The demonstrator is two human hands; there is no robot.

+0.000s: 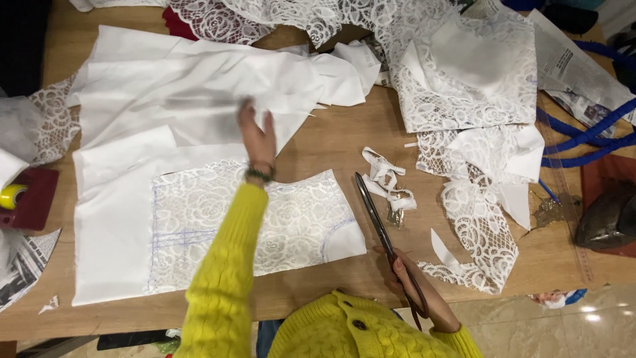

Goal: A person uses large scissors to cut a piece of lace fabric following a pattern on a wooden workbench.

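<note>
My left hand (257,136), in a yellow knitted sleeve with a dark bead bracelet, reaches forward and rests on a loose white fabric piece (199,89) with fingers spread. Below it a white lace panel (265,225) with blue drawn lines lies flat on a white fabric sheet (109,225). My right hand (411,285) holds the handles of long dark scissors (377,215), whose blades point away along the wooden table (331,142), lying just right of the lace panel.
Lace scraps (387,182) lie beside the scissor blades. More lace pieces (474,86) and offcuts pile up at the right and far edge. Newspaper (573,66), blue cord (589,136), a dark iron (606,219), a clear ruler (575,225) and a yellow tape roll (10,195) sit at the sides.
</note>
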